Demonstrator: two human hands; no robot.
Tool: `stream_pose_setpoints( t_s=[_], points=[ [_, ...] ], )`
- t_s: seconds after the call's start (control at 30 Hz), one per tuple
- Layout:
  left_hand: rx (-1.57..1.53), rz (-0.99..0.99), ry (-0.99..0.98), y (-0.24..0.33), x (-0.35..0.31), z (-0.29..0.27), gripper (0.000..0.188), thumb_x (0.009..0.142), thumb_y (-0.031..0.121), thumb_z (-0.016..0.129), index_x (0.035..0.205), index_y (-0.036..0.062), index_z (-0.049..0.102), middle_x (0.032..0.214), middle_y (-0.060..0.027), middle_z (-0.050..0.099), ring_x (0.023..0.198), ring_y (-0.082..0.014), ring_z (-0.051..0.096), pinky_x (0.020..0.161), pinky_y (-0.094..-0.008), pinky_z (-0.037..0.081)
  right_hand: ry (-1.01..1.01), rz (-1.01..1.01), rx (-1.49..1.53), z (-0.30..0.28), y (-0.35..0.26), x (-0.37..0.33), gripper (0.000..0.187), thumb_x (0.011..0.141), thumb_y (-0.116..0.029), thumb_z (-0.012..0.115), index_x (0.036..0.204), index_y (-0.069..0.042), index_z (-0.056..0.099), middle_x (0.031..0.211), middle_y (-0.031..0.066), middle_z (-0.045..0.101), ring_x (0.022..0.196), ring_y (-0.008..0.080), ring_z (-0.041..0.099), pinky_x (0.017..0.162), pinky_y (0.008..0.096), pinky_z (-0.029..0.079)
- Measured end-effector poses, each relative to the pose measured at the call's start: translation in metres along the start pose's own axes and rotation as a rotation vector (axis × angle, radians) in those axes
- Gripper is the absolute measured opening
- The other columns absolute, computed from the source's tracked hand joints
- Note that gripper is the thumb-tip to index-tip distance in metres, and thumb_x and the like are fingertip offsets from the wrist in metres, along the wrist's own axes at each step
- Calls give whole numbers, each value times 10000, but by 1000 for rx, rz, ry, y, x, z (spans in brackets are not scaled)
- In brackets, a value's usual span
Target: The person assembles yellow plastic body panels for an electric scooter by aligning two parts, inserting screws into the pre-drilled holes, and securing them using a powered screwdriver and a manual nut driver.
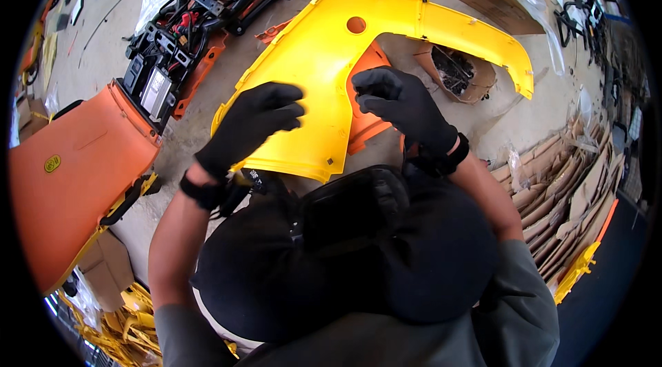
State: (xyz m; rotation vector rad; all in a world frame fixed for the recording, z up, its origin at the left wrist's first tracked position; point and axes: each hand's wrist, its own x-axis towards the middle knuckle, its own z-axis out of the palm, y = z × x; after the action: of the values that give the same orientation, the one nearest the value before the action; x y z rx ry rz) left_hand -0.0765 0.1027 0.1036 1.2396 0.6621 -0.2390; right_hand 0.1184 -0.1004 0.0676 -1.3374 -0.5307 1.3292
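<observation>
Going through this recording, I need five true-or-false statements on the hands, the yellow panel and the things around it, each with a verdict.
1. The left hand and the right hand both wear black gloves. True.
2. The yellow panel has no opening in it. False: a round hole shows in its upper part.
3. The open carton holds dark parts. True.
4. The flattened cardboard is stacked on the left. False: it is on the right.
5. The large orange cover at left bears an oval yellow badge. True.
</observation>
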Motion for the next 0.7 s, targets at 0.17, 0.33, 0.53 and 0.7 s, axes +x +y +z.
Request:
stream_pose_setpoints(
  t_s=[0.17,0.33,0.53,0.7],
  points=[
    [156,158,-65,-7,38,34,356,858,28,650,1197,-29,556,1050,-70,633,974,-126,616,849,-250,498,-46,-83,73,9,12,11,299,858,-10,633,1145,15,552,1018,36,583,901,86,561,837,243,478],
    [220,160,-11,-12,44,42,235,874,62,636,1094,-11,602,958,-29,643,836,-81,609,759,-224,497,19,-116,-66,12,18,10,305,837,-37,653,1122,14,560,981,47,599,875,94,576,827,252,490],
    [166,53,-4,-7,40,45,107,877,81,609,951,6,628,845,-9,627,745,-60,583,690,-210,484,72,-275,-309,15,20,11,293,814,-66,673,1076,19,575,914,100,631,813,142,621,767,277,512],
    [97,1,-31,-16,44,43,82,872,67,586,916,10,625,814,-12,619,719,-66,575,682,-209,478,54,-417,-583,14,17,11,315,785,-87,708,1063,12,597,889,141,623,761,232,631,713,307,507]
  ],
)
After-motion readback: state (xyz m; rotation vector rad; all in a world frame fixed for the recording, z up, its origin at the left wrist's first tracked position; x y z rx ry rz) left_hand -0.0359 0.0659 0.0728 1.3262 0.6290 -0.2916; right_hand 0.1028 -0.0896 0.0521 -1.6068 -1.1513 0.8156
